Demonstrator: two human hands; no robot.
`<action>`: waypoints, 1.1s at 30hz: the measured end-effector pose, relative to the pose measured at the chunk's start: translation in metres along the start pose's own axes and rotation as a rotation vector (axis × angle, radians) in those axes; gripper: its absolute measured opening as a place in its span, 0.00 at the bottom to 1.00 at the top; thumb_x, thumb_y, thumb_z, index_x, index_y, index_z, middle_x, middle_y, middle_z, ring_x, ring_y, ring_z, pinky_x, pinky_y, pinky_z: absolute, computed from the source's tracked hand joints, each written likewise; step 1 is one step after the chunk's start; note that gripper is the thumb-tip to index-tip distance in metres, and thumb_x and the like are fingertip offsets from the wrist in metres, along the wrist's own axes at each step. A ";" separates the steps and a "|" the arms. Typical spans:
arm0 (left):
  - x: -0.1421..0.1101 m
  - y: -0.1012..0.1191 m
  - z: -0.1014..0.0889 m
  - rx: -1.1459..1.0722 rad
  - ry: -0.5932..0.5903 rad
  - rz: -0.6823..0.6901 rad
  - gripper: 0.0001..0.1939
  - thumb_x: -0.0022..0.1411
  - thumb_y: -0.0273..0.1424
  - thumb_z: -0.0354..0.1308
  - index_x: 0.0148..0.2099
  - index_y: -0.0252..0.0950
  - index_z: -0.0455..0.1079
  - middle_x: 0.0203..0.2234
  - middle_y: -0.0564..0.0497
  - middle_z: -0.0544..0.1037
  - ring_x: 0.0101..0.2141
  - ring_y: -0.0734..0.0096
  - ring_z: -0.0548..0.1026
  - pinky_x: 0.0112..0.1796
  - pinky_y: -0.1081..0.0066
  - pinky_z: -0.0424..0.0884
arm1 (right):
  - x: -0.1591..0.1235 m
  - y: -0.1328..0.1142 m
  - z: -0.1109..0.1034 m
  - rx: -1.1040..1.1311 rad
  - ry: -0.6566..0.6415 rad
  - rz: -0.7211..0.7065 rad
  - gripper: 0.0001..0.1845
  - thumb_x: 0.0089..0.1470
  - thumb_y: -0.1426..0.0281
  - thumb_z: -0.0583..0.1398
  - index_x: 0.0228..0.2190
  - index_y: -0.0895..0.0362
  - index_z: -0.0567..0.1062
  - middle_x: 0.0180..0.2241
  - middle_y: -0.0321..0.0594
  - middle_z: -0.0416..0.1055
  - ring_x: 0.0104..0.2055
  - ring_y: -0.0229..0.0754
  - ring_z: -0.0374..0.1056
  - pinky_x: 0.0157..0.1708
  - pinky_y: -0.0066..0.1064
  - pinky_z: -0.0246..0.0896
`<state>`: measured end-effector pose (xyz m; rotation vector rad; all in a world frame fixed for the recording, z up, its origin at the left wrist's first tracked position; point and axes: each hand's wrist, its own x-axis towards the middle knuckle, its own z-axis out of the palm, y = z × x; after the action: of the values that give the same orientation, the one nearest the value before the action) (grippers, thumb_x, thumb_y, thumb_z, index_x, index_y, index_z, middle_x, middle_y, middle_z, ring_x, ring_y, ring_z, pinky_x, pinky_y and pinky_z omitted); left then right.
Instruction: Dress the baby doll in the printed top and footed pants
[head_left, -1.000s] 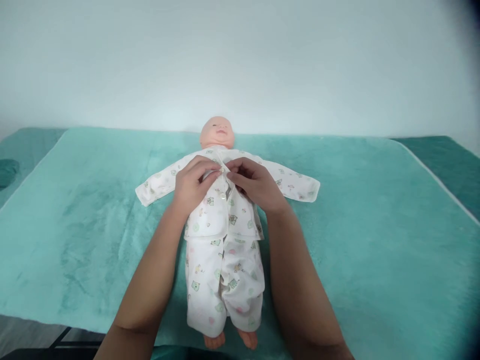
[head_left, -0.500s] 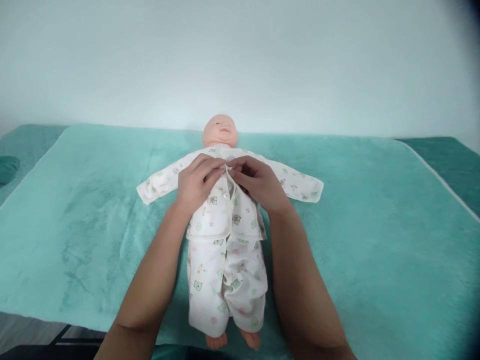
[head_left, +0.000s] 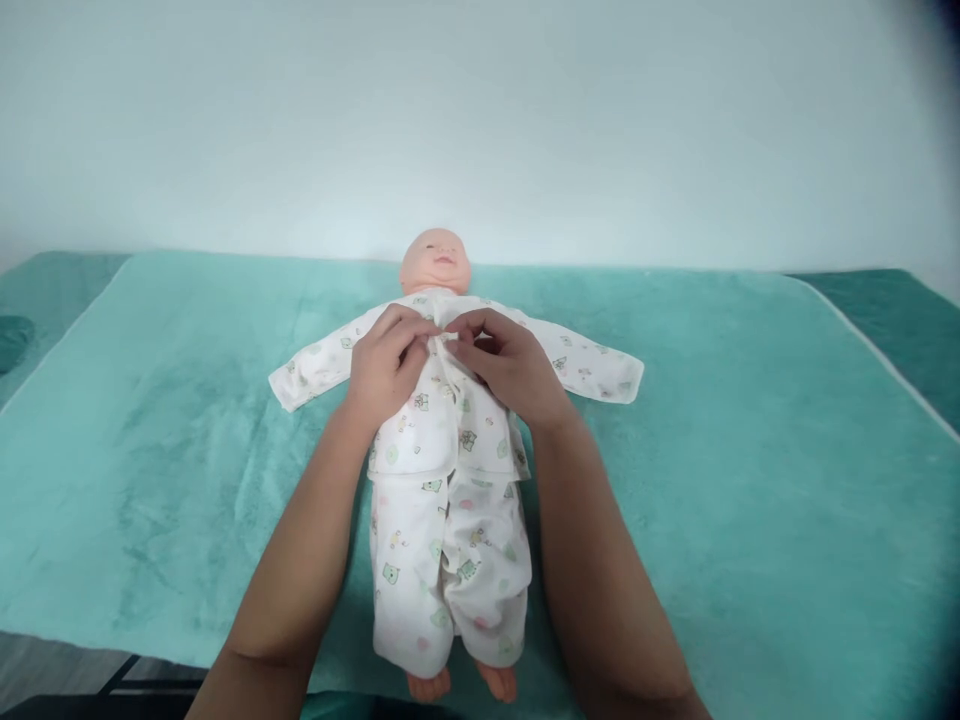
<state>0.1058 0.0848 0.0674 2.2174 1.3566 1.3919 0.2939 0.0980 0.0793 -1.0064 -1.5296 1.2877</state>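
A baby doll (head_left: pixel 435 262) lies on its back, head away from me, arms spread. It wears a white printed baby shirt (head_left: pixel 412 450) and matching pants (head_left: pixel 412 600). My left hand (head_left: pixel 386 365) pinches the shirt's front edge at the chest, thumb and fingers together. Close beside it, my right hand (head_left: pixel 514 365) pinches the other front edge. The fingertips of both hands nearly meet. A small button (head_left: pixel 448 392) shows lower on the front opening. Whether a button sits between my fingers is hidden.
A light green plush blanket (head_left: pixel 750 450) spreads under the doll, over a darker green cover (head_left: pixel 885 310) seen at both far corners. A pale wall (head_left: pixel 480 120) rises behind the far edge. Grey floor (head_left: pixel 45 665) and a dark bar show at the lower left.
The gap in the shirt front below my hands has narrowed, its edges lying closer together. My fingertips have shifted slightly. The whole view has moved a little.
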 end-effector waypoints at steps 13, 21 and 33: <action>0.000 -0.001 0.003 0.039 0.046 0.021 0.14 0.65 0.21 0.51 0.38 0.39 0.77 0.38 0.50 0.76 0.37 0.71 0.75 0.38 0.69 0.70 | 0.005 0.010 0.007 -0.199 0.177 -0.196 0.11 0.54 0.72 0.58 0.33 0.53 0.82 0.31 0.35 0.74 0.33 0.39 0.66 0.37 0.34 0.61; 0.001 -0.001 0.003 0.047 0.034 0.020 0.13 0.65 0.22 0.51 0.35 0.39 0.76 0.38 0.49 0.77 0.38 0.70 0.76 0.39 0.68 0.71 | 0.004 0.004 0.008 -0.262 0.187 -0.157 0.09 0.52 0.73 0.57 0.25 0.54 0.76 0.28 0.35 0.72 0.33 0.41 0.65 0.38 0.35 0.61; 0.002 -0.002 0.004 -0.018 0.066 0.028 0.13 0.64 0.21 0.52 0.34 0.39 0.76 0.38 0.50 0.77 0.37 0.71 0.76 0.39 0.68 0.71 | 0.004 -0.002 0.015 -0.239 0.211 -0.012 0.04 0.55 0.68 0.62 0.30 0.54 0.73 0.29 0.33 0.69 0.31 0.38 0.61 0.34 0.33 0.57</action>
<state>0.1086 0.0886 0.0653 2.2059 1.3338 1.4927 0.2785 0.0976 0.0803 -1.2412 -1.5456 0.9706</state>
